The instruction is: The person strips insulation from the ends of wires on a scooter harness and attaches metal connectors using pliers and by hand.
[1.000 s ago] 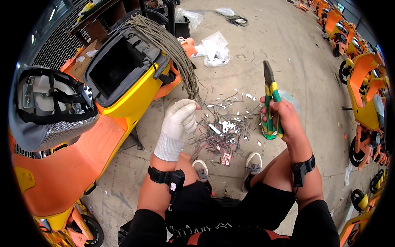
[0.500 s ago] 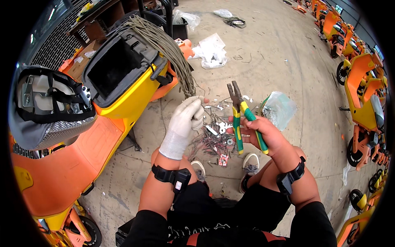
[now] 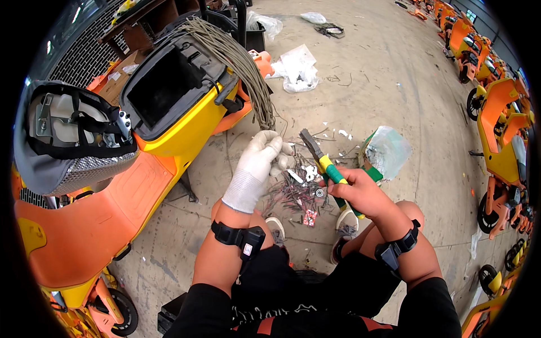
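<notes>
While gripping green-and-yellow pliers [image 3: 326, 162] with the right hand [image 3: 360, 192], points their nose up-left toward the gloved left hand [image 3: 260, 159], curled. On the cable bundle [image 3: 248, 76]: hangs over the end of the yellow-orange scooter [image 3: 183, 132], along a long axis sloping down-right to just above the left hand, nearer than right. Cannot tell, from this angle, whether pinching any.

The dusty floor [image 3: 439, 186] carries dark scraps [image 3: 284, 197], white bits [image 3: 310, 172], a red-and-white packet [image 3: 309, 218] nearer, a clear bag [image 3: 389, 153] right, and crumpled white plastic [image 3: 297, 62] far.
</notes>
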Demonstrator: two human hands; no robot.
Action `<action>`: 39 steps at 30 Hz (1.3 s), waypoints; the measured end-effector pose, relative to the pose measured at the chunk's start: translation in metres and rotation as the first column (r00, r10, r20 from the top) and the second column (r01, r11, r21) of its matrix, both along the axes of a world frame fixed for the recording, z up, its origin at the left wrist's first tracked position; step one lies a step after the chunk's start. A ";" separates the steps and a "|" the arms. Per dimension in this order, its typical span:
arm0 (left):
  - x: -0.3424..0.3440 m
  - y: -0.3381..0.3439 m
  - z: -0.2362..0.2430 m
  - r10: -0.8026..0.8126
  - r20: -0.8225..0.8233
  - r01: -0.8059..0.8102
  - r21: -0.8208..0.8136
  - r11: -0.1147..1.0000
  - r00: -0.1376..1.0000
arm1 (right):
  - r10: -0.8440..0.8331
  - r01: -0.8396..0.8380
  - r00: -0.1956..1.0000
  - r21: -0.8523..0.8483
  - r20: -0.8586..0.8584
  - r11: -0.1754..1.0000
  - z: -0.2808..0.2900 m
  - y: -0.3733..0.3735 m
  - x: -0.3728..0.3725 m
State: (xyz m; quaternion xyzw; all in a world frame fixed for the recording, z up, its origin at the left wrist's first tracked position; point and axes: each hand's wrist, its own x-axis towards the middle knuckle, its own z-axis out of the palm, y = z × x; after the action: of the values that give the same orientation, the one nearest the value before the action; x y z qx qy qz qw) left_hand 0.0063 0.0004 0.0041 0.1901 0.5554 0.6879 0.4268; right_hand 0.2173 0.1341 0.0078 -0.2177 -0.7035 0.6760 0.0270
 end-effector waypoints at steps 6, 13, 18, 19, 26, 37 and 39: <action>-0.003 0.002 -0.006 0.015 -0.010 -0.015 -0.066 0.998 1.000 | 0.043 -0.041 0.999 0.162 -0.009 0.986 -0.003 -0.003 0.001; 0.000 0.008 -0.008 -0.025 -0.007 0.025 -0.065 0.998 1.000 | 0.028 -0.032 0.999 0.182 0.025 0.983 -0.009 -0.006 -0.004; 0.002 0.007 -0.005 -0.093 -0.040 0.092 -0.043 0.995 0.995 | 0.022 -0.025 1.000 0.174 0.018 0.984 -0.010 -0.007 -0.004; 0.002 0.007 -0.006 -0.111 -0.053 0.109 -0.041 0.993 0.992 | 0.027 -0.028 1.000 0.179 0.010 0.983 -0.009 -0.007 -0.004; 0.008 0.007 -0.003 -0.196 -0.130 0.184 -0.105 0.977 0.972 | 0.041 -0.042 0.999 0.221 0.008 0.974 -0.008 -0.010 -0.005; 0.015 0.014 -0.013 -0.178 -0.260 0.127 -0.202 0.971 0.949 | 0.049 -0.035 0.998 0.367 -0.030 0.930 -0.012 -0.014 -0.005; 0.016 0.014 -0.010 -0.180 -0.303 0.112 -0.229 0.967 0.936 | 0.044 -0.034 0.999 0.359 -0.019 0.933 -0.010 -0.014 -0.005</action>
State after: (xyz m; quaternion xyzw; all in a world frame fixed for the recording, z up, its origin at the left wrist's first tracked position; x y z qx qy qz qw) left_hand 0.0219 0.0147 -0.0054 0.2948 0.6707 0.5519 0.3985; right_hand 0.2126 0.1199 -0.0019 -0.1862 -0.8186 0.5397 0.0622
